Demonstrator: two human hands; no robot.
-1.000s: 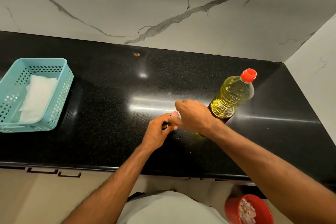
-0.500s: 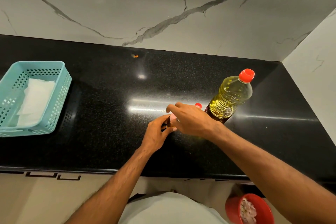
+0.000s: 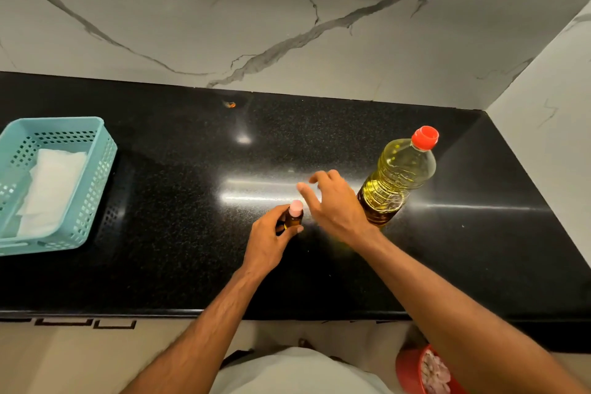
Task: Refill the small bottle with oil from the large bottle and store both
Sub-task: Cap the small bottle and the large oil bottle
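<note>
1. Far left on the black countertop (image 3: pixel 179 189): a teal perforated basket (image 3: pixel 96 176) sat with white folded paper (image 3: pixel 52 189) lying inside it. It was well apart from both hands.
2. Left forearm came up from the bottom edge, angled toward the middle of the counter. The left hand (image 3: pixel 268 243) was curled, thumb and fingers wrapped round the small bottle (image 3: pixel 293 219), gripping its amber body.
3. The small bottle stood upright on the counter, near the front-centre, pale pink cap (image 3: pixel 296 207) on top and showing above the fingers.
4. Right forearm entered from the lower right and crossed diagonally toward the centre. The right hand (image 3: pixel 335 205) hung just beside and above the small bottle's cap, palm down, fingers spread and loose, holding nothing. Fingertips were slightly blurred.
5. The large bottle (image 3: pixel 396 176) stood immediately right of the right hand, partly behind the wrist; whether they touched could not be told. Yellow oil filled most of it, red cap (image 3: pixel 425 137) in place.
6. Lower right, below the counter edge: a red container (image 3: pixel 407 371) with pale contents, partly cut off by the frame.
</note>
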